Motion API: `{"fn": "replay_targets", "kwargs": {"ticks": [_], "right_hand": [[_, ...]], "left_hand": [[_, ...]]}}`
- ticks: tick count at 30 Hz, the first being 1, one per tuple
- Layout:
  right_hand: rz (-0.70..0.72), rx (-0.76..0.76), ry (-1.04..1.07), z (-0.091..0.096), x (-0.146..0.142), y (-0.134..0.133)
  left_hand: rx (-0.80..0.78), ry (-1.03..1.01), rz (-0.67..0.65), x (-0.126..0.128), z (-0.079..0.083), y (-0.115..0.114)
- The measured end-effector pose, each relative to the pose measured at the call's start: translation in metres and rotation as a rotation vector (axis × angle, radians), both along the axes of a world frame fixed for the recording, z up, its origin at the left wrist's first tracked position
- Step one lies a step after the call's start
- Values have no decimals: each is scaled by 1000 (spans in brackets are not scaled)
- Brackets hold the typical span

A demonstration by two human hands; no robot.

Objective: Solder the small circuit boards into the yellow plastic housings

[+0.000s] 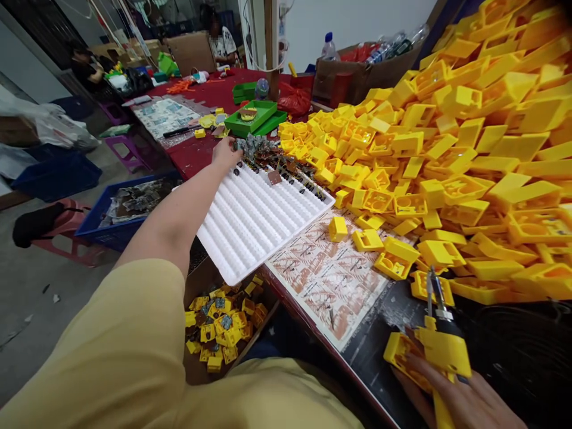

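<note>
My left hand (pixel 227 154) is stretched out to the far corner of a white ridged foam tray (pixel 263 217). Its fingers are closed beside a pile of small circuit boards with wires (pixel 259 149); what they pinch is too small to make out. A loose brown board (pixel 274 177) lies on the tray. At the lower right, my right hand (pixel 465 387) is wrapped around a yellow soldering gun (pixel 444 348) with a metal tip pointing away from me. The fingers of that hand also touch a yellow plastic housing (pixel 402 357) beside the gun.
Yellow housings (pixel 447 131) are heaped high along the right. A carton of yellow parts (pixel 223 328) stands below the tray. Green trays (pixel 252 116) sit on the red table. A blue crate (pixel 120 220) is at the left; two people work farther back.
</note>
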State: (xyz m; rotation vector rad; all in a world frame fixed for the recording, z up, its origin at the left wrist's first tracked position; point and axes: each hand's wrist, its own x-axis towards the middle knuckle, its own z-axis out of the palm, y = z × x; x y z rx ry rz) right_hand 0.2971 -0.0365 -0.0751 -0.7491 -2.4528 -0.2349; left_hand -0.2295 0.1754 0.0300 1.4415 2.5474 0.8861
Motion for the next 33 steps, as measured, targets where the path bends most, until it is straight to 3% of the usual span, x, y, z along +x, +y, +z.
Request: {"fn": "replay_targets", "kwargs": {"ticks": [3, 6, 10, 14, 20, 23, 27, 30, 33], "right_hand": [[6, -8, 12, 1, -1, 0], [23, -1, 29, 0, -1, -1], [14, -21, 26, -1, 0, 0], [-8, -12, 27, 4, -3, 0], [-2, 8, -26, 5, 0, 0], [-4, 5, -30, 3, 0, 0], [-11, 15, 20, 7, -6, -1], [-31, -16, 28, 11, -10, -2], [-47, -53, 36, 13, -11, -2]], "left_hand": [[112, 59, -39, 3, -10, -3], [194, 169, -175, 7, -20, -7], [99, 269, -393, 16, -23, -9], [76, 283, -338, 21, -20, -5], [320, 191, -241, 20, -21, -14], [401, 194, -289, 36, -13, -25], [547, 98, -470, 79, 7, -41], [404, -13, -592, 113, 10, -49], [143, -210, -644, 135, -3, -51]]}}
